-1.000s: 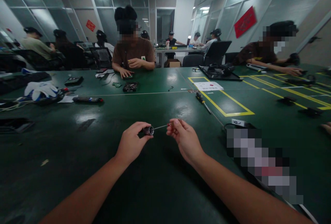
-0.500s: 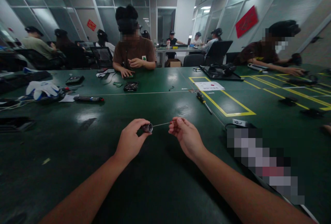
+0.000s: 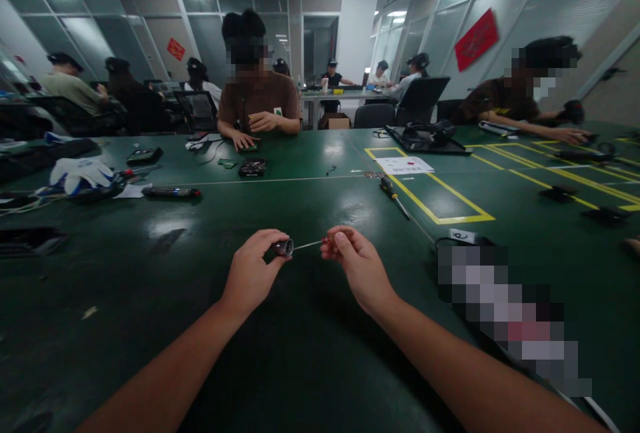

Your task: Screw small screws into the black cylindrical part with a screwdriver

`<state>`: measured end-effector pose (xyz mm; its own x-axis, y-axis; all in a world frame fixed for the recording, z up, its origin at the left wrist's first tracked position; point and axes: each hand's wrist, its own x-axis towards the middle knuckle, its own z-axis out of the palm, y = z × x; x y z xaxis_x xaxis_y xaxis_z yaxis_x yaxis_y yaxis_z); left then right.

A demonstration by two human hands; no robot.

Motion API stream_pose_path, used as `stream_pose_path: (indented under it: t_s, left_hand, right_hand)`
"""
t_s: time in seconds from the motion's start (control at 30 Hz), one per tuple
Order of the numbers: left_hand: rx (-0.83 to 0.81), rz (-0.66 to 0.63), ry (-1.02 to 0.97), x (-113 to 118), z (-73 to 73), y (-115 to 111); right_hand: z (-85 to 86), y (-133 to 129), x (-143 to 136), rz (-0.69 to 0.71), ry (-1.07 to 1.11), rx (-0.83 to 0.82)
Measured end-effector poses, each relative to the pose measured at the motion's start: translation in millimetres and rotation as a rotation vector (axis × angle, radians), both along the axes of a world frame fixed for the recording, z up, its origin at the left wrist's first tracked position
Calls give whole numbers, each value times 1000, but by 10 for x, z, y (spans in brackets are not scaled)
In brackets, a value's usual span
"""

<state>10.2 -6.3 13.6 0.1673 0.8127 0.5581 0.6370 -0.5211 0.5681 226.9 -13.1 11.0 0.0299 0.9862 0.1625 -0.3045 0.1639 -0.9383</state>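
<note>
My left hand [image 3: 255, 263] is closed around a small dark cylinder [image 3: 284, 247], thumb and fingers on its sides. The cylinder's open, pale-rimmed end faces right and toward me. Between the fingertips of my right hand [image 3: 357, 256] is a thin screwdriver with a red handle [image 3: 326, 240], mostly hidden by the fingers. Its slim metal shaft [image 3: 307, 245] points left and reaches the cylinder's open end. I cannot tell how far inside the tip goes. Both hands are above the green table [image 3: 280, 366].
A larger screwdriver [image 3: 395, 198] lies beyond my right hand, near a paper sheet [image 3: 405, 165]. A blurred-out strip [image 3: 505, 313] lies at right. White gloves [image 3: 83, 173] and a dark cylindrical tool [image 3: 171, 192] are at left. A co-worker [image 3: 260, 99] sits opposite, near a black box [image 3: 253, 167].
My right hand has shifted slightly left and turned, its thumb now lying over the screwdriver handle. The shaft has moved slightly left and down. My left hand and the cylinder have barely moved.
</note>
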Motion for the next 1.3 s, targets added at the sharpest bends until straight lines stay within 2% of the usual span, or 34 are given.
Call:
stream_pose_path:
  t_s: [0.27, 0.53, 0.83, 0.97, 1.03, 1.13, 1.3]
  left_hand:
    - [-8, -7, -6, -2, -15, -6]
    - [-13, 14, -14, 14, -9, -6]
    - [-16, 6, -14, 15, -4, -15]
    - [-48, -6, -7, 32, 21, -32]
    - [-48, -9, -10, 39, 30, -36]
    - [-47, -18, -12, 40, 28, -36]
    - [-55, -21, 0, 33, 11, -29]
  right_hand:
    - [62, -25, -16, -42, 82, -17]
    - [52, -32, -25, -40, 82, -29]
    - [99, -67, -26, 9, 56, -53]
    - [84, -55, -25, -51, 23, -73]
    - [75, -50, -27, -71, 72, -91]
    - [65, -51, -37, -52, 161, -114]
    - [18, -29, -40, -18, 174, -122]
